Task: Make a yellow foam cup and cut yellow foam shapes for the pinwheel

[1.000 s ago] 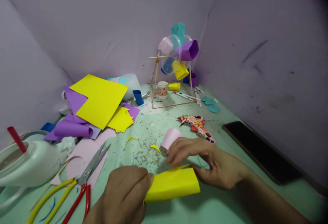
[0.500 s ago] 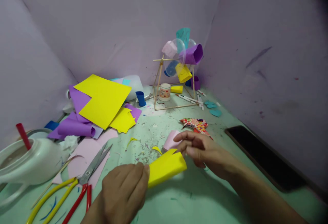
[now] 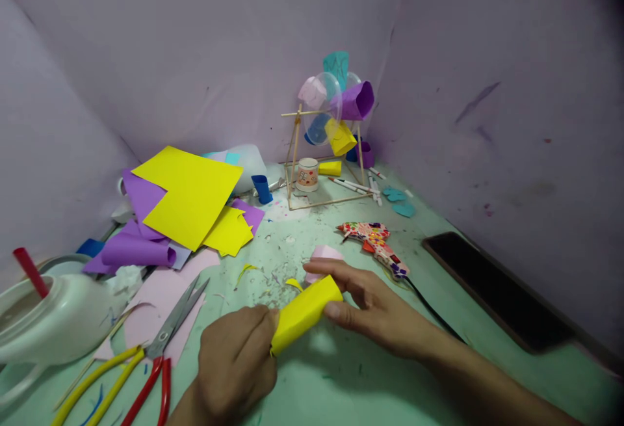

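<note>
My left hand (image 3: pixel 238 354) is closed round the lower left end of a rolled piece of yellow paper (image 3: pixel 306 314). At the roll's other end, my right hand (image 3: pixel 373 306) has its thumb against the near edge and its fingers reaching past the far side. Just behind those fingers lies a curled pink paper piece (image 3: pixel 325 255), partly hidden. A flower-patterned hot glue gun (image 3: pixel 373 239) rests beyond my right hand. Scissors (image 3: pixel 168 335) with yellow and red handles lie partly spread to the left of my left hand.
A stick frame (image 3: pixel 293 159) carries a plastic-disc wheel with coloured paper cups at the back. A small printed cup (image 3: pixel 307 175) stands inside it. Yellow sheets (image 3: pixel 190 198) are piled at left, near a white pot (image 3: pixel 73 309). At right lies a dark phone (image 3: pixel 492 289).
The raised flap on the yellow paper has come down, leaving a narrower roll. My right hand has moved left onto its end. The view has shifted slightly, showing more of the glue gun.
</note>
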Demonstrator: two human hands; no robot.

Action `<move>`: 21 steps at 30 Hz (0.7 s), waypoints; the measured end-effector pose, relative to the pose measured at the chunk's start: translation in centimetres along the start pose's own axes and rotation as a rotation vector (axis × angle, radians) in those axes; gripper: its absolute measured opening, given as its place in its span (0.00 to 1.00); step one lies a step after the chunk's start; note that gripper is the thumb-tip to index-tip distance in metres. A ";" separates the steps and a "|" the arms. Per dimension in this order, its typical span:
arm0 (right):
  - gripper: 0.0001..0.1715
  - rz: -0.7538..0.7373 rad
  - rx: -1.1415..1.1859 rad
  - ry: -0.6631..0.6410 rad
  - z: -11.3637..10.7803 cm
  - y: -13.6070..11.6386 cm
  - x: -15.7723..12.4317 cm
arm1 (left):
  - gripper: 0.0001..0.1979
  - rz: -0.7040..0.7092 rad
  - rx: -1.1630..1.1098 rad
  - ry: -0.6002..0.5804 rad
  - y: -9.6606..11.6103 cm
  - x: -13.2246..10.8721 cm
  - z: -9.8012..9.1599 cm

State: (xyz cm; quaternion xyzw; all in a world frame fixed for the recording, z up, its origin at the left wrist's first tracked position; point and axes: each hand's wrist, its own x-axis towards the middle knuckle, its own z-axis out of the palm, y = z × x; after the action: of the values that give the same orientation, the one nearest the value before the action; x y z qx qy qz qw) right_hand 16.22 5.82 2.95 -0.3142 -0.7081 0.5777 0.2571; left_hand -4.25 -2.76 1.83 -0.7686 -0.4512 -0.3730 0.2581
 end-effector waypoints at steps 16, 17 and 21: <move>0.37 0.066 0.286 0.058 0.8 0.3 0.0 | 0.14 0.064 0.118 -0.034 0.1 -0.1 0.1; 0.38 0.057 0.301 0.067 0.6 0.4 0.1 | 0.14 0.090 0.103 -0.042 -0.1 -0.3 0.2; 0.20 -0.015 0.196 0.236 -0.7 0.8 0.3 | 0.13 0.148 0.012 0.023 -0.7 -0.8 0.3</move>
State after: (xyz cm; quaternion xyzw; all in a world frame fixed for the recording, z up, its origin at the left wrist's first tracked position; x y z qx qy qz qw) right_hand 16.63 6.64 2.27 -0.3480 -0.6156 0.6010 0.3723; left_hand -5.01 -2.69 1.05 -0.7940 -0.3924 -0.3588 0.2947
